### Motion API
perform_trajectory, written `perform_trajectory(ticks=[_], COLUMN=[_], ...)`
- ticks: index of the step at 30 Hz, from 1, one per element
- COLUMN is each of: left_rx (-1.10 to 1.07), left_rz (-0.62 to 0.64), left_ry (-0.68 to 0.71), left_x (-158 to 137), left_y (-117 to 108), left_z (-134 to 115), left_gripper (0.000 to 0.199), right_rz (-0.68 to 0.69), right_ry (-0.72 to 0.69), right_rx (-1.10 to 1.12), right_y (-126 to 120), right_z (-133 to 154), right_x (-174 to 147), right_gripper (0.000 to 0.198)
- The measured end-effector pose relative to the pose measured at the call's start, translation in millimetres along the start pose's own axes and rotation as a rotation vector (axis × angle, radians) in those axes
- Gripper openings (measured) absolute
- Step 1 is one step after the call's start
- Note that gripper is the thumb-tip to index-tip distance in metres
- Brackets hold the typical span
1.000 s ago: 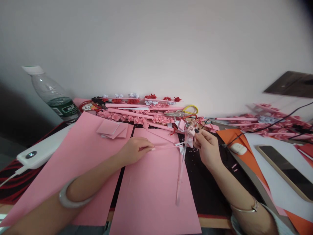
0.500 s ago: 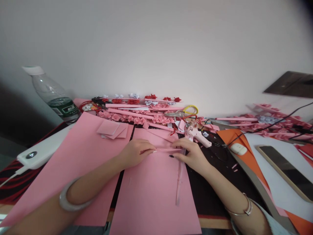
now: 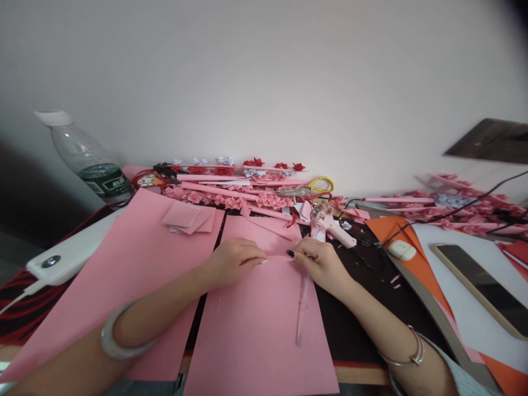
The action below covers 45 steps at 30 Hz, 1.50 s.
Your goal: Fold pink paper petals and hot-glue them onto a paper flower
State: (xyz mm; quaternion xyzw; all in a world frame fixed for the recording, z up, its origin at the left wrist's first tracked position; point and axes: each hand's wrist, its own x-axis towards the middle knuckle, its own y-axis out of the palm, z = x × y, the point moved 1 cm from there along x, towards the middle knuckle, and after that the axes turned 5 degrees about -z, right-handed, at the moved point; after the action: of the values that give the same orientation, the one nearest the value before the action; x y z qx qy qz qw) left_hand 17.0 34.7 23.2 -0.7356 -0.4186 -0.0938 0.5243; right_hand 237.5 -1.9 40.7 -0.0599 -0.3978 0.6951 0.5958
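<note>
A thin pink paper strip (image 3: 279,258) is stretched between my two hands, just over the pink sheet (image 3: 259,330). My left hand (image 3: 235,261) pinches one end of it between thumb and fingers. At the other end, my right hand (image 3: 322,263) is closed on the strip, its thumb pressed against the curled forefinger. Below the right hand lies a narrow, clear strip (image 3: 302,316), which looks like a ruler or a glue stick. A folded pink paper piece (image 3: 274,227) rests on the sheet just beyond the hands.
Small pink squares (image 3: 190,217) lie on a larger pink sheet (image 3: 136,286) to the left. A pink glue gun (image 3: 336,228), yellow-handled scissors (image 3: 319,187) and paper flowers (image 3: 231,201) line the wall side. A bottle (image 3: 101,170), power bank (image 3: 74,250) and phone (image 3: 480,283) flank the work.
My right hand has moved slightly left along the strip and its fingers have curled in tighter. The exposed length between the hands is shorter. My left hand has shifted slightly.
</note>
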Motion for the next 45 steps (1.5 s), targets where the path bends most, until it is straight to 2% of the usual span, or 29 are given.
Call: perform_trajectory(ticks=[6,8,15,18,22,26,30,36,40,42,44,45], left_rx=[-0.018,-0.011,-0.008,0.002,0.007,-0.001,-0.007,-0.032,-0.070,-0.077,-0.074,-0.072], left_rz=[0.012,0.002,0.041,0.053,0.052,0.046,0.044,0.018,0.011,0.005,0.004,0.004], left_ry=[-0.017,-0.044,-0.032,-0.023,-0.034,-0.041,-0.034,-0.041,-0.101,-0.122,-0.128,-0.128], left_x=[-1,-2,-3,-4,-5,-6,-5,-2,-1,-1,-2,-2], left_y=[-1,-2,-2,-1,0,0,0,-2,-2,-2,-1,0], left_z=[4,5,3,4,5,5,5,3,3,4,5,6], left_gripper=[0.018,0.018,0.020,0.019,0.019,0.019,0.018,0.018,0.017,0.017,0.016,0.015], right_rz=[-0.330,-0.373,-0.226,-0.234,-0.209,-0.193,-0.203,-0.162,-0.102,-0.084,-0.030,0.009], right_ry=[0.172,0.197,0.082,0.106,0.103,0.034,0.069,0.122,0.108,0.082,0.007,-0.033], right_rx=[-0.033,-0.062,-0.150,-0.117,-0.010,-0.060,-0.077,-0.086,-0.147,-0.145,-0.123,-0.106], right_y=[-15,-19,-17,-17,-18,-18,-19,-17,-19,-19,-17,-14], right_z=[-16,-18,-11,-12,-12,-10,-13,-15,-11,-9,-6,-4], right_x=[1,2,4,4,5,5,6,4,4,4,5,5], right_gripper=[0.021,0.026,0.040,0.037,0.021,0.032,0.040,0.025,0.037,0.030,0.011,0.009])
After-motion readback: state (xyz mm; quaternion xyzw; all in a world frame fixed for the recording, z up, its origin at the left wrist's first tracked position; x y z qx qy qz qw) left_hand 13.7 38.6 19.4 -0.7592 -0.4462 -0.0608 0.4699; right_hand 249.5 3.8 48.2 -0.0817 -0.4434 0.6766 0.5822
